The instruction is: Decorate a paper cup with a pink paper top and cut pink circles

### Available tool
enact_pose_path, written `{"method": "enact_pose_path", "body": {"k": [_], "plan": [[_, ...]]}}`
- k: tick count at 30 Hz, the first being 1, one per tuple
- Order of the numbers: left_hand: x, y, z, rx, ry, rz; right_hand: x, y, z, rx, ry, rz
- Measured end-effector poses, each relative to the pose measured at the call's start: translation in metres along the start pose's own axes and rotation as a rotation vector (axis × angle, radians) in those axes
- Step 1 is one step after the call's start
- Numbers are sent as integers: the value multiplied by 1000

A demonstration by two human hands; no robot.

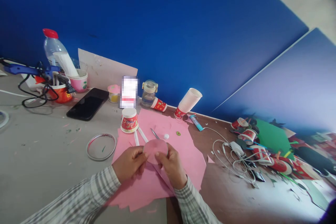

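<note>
Between my two hands is a round pink paper disc (155, 148), held up over large pink paper sheets (186, 157). My left hand (131, 163) pinches its left edge, thumb on the near face. The right edge is gripped by my right hand (172, 166), thumb also on the face. Just beyond stands an upside-down red paper cup (129, 121), with two white strips (142, 135) near its base. A pointed metal blade (154, 133), perhaps scissors, shows behind the disc; the rest of it is hidden. A small white round piece (166, 136) and a small green piece (178, 133) lie on the paper.
Left of the paper lie a tape ring (101, 147) and a black phone (88, 104). A lidded glass jar (149, 92), a stack of paper cups (188, 102) and a blue panel (168, 35) are behind. Tangled white cables (237, 161) and several red cups spread to the right.
</note>
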State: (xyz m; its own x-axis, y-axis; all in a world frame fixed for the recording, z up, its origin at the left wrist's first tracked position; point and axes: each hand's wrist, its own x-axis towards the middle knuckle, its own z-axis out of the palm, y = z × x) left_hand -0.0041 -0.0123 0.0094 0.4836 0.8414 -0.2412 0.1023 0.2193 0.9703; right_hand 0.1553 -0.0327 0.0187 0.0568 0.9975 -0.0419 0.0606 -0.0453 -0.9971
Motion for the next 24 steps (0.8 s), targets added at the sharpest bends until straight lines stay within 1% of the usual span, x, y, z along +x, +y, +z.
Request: {"method": "enact_pose_path", "body": {"k": [3,5,6,8,10,12,16,18,20,22,24], "plan": [[-1,2,-1,72,125,92,2,2,-4,-57,2,-70],[-1,2,-2,72,192,125,2,3,-6,-95,50,-148],[-1,2,-2,60,218,133,2,3,-6,-126,94,-212],[1,0,-3,23,259,145,0,2,-6,-235,189,-386],[2,-1,-4,-40,271,143,-4,0,-6,-363,251,-548],[3,-1,-5,-139,254,127,-7,0,-7,-463,260,-648],[0,8,-8,-422,194,97,-9,2,-7,-588,247,-820],[-2,12,-9,-529,197,112,-9,3,-5,-622,229,-863],[-2,13,-9,-537,242,141,-10,5,-3,-646,210,-876],[0,11,-8,-434,300,167,-13,6,-2,-644,181,-862],[3,7,-6,-317,347,193,-16,7,-2,-594,140,-809]]}}
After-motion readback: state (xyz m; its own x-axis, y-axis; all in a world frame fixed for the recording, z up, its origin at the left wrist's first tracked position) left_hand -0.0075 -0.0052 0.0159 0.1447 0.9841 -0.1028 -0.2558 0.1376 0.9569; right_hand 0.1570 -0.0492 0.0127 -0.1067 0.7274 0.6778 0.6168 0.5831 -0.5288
